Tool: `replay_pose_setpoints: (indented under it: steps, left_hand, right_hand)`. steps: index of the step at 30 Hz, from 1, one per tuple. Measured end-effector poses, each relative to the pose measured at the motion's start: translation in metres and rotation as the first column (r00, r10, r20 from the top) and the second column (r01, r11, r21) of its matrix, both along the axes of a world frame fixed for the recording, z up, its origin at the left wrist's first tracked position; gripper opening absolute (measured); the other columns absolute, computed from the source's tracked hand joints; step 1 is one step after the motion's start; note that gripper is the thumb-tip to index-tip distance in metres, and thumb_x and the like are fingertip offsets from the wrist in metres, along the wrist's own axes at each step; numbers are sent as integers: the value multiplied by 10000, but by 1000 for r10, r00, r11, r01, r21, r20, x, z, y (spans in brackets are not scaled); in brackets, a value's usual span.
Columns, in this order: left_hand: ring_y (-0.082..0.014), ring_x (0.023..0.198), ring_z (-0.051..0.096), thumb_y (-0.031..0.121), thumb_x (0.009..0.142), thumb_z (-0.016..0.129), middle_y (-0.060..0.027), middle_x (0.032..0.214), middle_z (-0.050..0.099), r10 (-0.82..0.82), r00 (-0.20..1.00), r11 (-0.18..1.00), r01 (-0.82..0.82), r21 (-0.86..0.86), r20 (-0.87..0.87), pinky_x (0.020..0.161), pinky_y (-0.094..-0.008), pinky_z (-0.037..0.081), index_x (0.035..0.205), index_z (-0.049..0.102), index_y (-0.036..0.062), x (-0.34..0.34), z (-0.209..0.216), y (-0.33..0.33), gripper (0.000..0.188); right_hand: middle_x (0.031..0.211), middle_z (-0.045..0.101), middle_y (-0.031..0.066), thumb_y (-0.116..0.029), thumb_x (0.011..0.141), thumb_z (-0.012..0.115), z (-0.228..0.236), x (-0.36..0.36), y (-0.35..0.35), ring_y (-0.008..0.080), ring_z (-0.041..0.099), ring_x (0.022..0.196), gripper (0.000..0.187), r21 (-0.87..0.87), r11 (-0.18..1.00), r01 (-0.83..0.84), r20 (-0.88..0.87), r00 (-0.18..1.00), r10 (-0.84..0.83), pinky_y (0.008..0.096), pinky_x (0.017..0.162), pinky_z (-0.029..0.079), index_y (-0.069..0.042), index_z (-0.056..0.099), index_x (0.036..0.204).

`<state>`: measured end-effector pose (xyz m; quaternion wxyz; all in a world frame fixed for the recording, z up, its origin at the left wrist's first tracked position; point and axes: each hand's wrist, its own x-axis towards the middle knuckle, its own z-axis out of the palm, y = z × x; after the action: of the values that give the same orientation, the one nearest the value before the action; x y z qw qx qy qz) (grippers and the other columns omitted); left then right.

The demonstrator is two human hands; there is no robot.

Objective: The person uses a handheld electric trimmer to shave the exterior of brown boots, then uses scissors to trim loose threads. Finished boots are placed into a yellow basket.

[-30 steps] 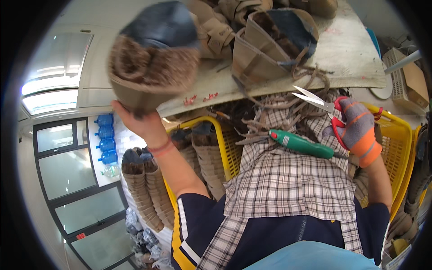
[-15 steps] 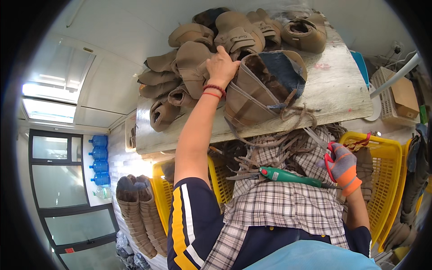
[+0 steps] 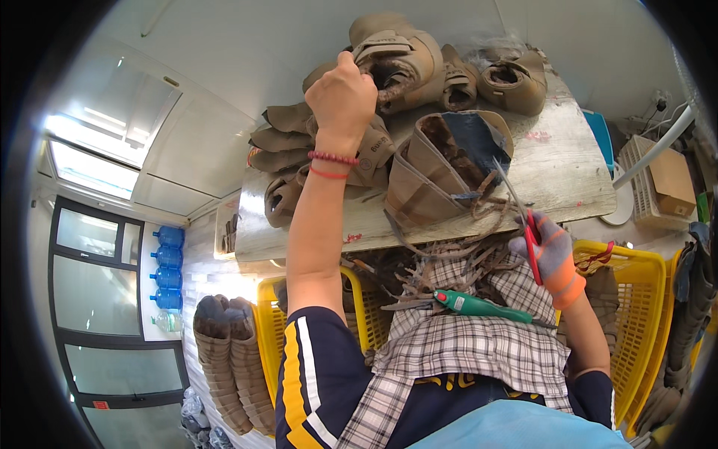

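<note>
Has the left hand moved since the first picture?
Yes, forward: the left hand moved from the front edge of the table to the shoes farther back.

Left hand [image 3: 344,96] at shoe [image 3: 426,63]; right hand [image 3: 554,258] holding scissors [image 3: 532,236].

Left arm [image 3: 318,239] bare below the sleeve, nearly straight, reaching from lower centre to upper centre of frame. Left wrist [image 3: 334,153] close to straight. Left hand [image 3: 342,93] bare, back showing, fingers curled, tips mostly hidden. Right arm [image 3: 587,337] low at right, foreshortened. Right hand [image 3: 552,254] gloved, right of centre, fingers bent in a grip.
</note>
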<state>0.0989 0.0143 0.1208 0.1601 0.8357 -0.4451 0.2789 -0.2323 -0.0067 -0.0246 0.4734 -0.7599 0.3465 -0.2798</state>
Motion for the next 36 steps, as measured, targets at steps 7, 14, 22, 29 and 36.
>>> replay_pose_setpoints:
  steps: [7,14,22,29,36]
  left_hand:
    - [-320,601,617,128,752,548,-135,595,602,-131,983,982,112,150,127,586,-407,474,812,630,60,-69,26,70,122]
    - [-302,558,588,110,722,560,-119,567,569,-292,946,926,244,287,137,525,-391,446,746,614,59,-89,30,99,78]
    - [-322,628,602,130,725,535,-146,620,589,-313,949,896,285,341,31,594,-409,469,752,634,54,-98,40,101,128]
    - [-326,653,611,141,716,543,-149,645,605,-310,951,898,291,329,5,622,-412,483,773,646,59,-99,39,98,143]
    - [-321,677,621,142,720,543,-146,671,622,-264,964,900,251,357,-13,642,-412,487,813,663,67,-97,43,101,170]
  right_hand:
    - [779,630,84,-267,673,797,75,36,-7,266,619,720,432,-657,749,87,47,996,-74,343,650,493,-69,590,998]
    - [905,567,73,-366,698,724,108,31,-42,261,570,782,385,-992,126,-26,-44,989,-143,397,722,464,-117,584,956]
    - [954,595,97,-292,633,769,111,22,-49,278,584,871,512,-997,-3,-73,-71,983,-172,422,780,466,-95,580,1066]
    - [954,620,95,-295,599,792,115,25,-41,276,600,829,530,-998,15,-58,-60,982,-179,397,744,491,-91,595,1046]
    - [900,608,57,-389,665,768,117,24,-44,252,600,804,507,-991,123,-49,-73,978,-197,373,743,464,-110,576,1044]
